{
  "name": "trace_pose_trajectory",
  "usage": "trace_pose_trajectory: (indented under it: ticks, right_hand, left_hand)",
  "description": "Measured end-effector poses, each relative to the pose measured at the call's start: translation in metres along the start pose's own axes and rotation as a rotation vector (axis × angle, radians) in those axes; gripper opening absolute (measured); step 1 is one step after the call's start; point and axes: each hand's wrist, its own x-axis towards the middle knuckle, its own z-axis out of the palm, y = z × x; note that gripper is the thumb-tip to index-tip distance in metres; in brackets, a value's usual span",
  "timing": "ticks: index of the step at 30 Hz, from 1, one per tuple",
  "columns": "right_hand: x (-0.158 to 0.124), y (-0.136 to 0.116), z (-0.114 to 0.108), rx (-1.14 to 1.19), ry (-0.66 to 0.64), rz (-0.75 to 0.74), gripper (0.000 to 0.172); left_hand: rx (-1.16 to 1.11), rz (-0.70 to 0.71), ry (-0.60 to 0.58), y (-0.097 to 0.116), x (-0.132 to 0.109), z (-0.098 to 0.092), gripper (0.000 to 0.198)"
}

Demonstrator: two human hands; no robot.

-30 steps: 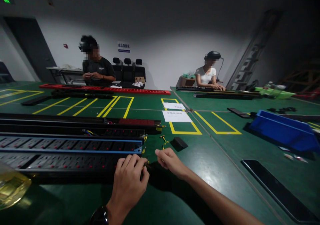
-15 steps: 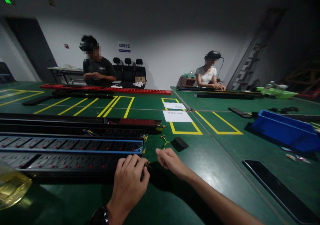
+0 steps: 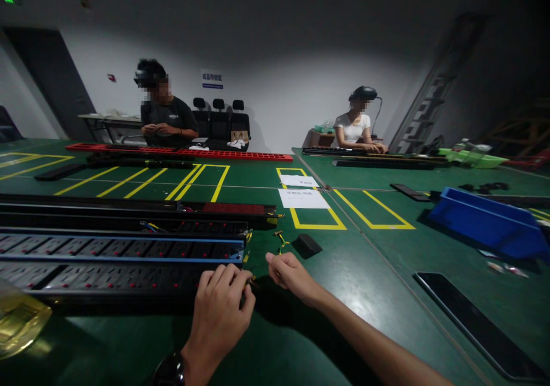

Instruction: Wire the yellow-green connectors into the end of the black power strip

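Observation:
My left hand (image 3: 219, 308) is curled over the right end of the nearest black power strip (image 3: 107, 280), its fingers closed around the strip's end by a small yellow-green wire tip. My right hand (image 3: 290, 276) hovers just to the right with fingers pinched together; what they pinch is too small to name. A short yellow-green wire (image 3: 281, 240) lies on the green table (image 3: 344, 283) just beyond my right hand. A small black end cap (image 3: 306, 244) sits beside that wire.
More long power strips (image 3: 129, 211) lie behind the near one. A blue bin (image 3: 490, 223) and a black flat panel (image 3: 476, 326) are at right. White paper sheets (image 3: 303, 198) lie mid-table. A yellowish clear container (image 3: 19, 323) is at left. Two people sit at the far side.
Both hands have stayed almost in place at the strip's end; only the view has shifted slightly.

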Motion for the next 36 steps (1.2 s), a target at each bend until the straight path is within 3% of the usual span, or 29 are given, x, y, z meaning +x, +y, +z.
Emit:
trace_pose_trajectory:
  ticks: [36]
  right_hand:
    - [-0.0006,-0.0004,-0.0002,-0.036,-0.008,0.0,0.078]
  left_hand:
    - [0.018,-0.007,-0.015,0.0023,0.0023,-0.0028,0.023]
